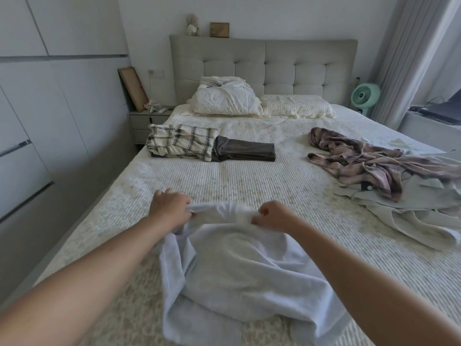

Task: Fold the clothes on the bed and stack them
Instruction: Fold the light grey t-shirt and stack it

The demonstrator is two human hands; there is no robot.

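Observation:
A pale blue-white garment [239, 265] lies crumpled on the near part of the bed [249, 181]. My left hand [171, 208] grips its far edge on the left, and my right hand [273, 217] pinches the same edge on the right, lifting it slightly. A folded plaid garment [182, 142] sits on the left of the bed beside a folded dark grey one [245, 152]. On the right lies an unfolded pink-brown plaid shirt [374, 161] on top of a pale grey-green garment [421, 211].
Pillows and a bunched white cover [224, 98] lie at the headboard. A nightstand [147, 121] stands at the far left by white wardrobes. A green fan [365, 94] and curtains stand at the right.

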